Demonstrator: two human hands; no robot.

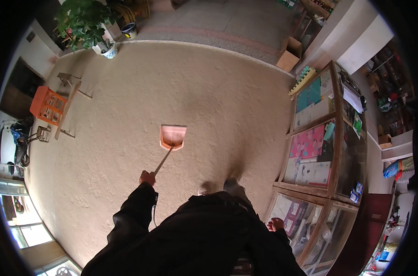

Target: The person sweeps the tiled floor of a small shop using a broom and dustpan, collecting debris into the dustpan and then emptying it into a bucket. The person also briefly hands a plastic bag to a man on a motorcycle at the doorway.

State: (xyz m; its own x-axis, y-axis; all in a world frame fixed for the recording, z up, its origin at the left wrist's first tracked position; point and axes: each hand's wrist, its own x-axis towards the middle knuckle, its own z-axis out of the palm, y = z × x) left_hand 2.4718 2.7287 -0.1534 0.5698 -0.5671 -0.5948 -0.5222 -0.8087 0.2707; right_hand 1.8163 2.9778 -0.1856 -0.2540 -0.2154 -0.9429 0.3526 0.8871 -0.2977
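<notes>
My left hand (147,178) is closed around the handle of a long-handled dustpan (173,134). The pinkish-orange pan lies ahead of me, close to or on the rough floor, with its straight open edge facing away from me. Some dark debris shows at the back of the pan, where the handle joins it. My right hand (275,224) hangs at my right side with its fingers curled, in front of the lower glass panes of a wooden display cabinet (337,114); I cannot tell whether it holds anything.
Left of me stand an orange stool (48,105), a wooden bench (68,110) and a parked motorcycle (21,145). A potted plant (86,26) is at the far left. A cardboard box (289,55) and foam mats (302,81) lie beyond the cabinet on the right.
</notes>
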